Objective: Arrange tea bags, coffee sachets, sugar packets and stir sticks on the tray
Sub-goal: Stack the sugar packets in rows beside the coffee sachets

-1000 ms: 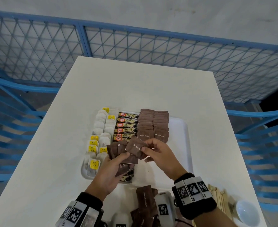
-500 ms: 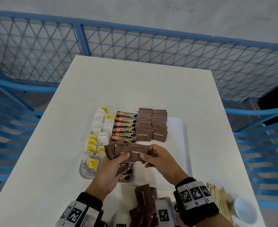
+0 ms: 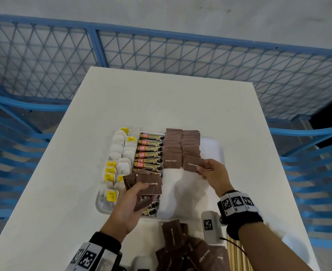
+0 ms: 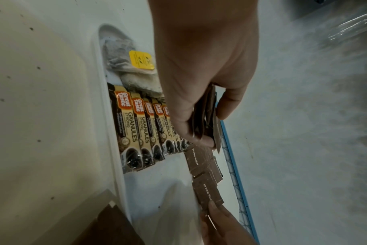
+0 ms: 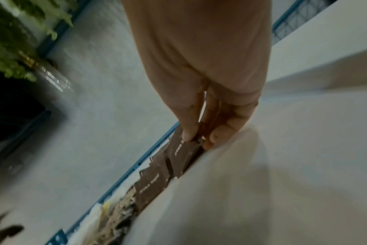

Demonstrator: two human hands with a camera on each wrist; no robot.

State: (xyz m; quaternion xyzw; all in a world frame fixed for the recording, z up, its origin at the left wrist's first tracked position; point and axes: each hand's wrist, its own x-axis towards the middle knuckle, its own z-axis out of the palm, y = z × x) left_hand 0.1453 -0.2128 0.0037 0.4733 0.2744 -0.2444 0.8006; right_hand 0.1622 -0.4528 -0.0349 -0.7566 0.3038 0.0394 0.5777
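Observation:
A white tray point(image 3: 216, 151) holds tea bags point(image 3: 120, 151) with yellow tags at the left, coffee sachets point(image 3: 150, 151) in the middle and two columns of brown sugar packets point(image 3: 180, 145) to the right. My left hand point(image 3: 133, 196) grips a fanned stack of brown sugar packets point(image 3: 148, 184) above the tray's near left part. My right hand point(image 3: 204, 171) pinches a single brown sugar packet point(image 3: 191, 163) at the near end of the right column, low over the tray. In the left wrist view the stack point(image 4: 207, 116) sits between thumb and fingers.
More loose brown sugar packets point(image 3: 180, 243) lie on the white table point(image 3: 161, 98) near its front edge. Wooden stir sticks point(image 3: 235, 255) lie beside them, partly under my right forearm. A blue mesh fence point(image 3: 161, 53) stands beyond the far edge.
My right hand drew one packet off the stack in my left hand and carried it right and away to the end of the right sugar column. The left hand stayed over the tray.

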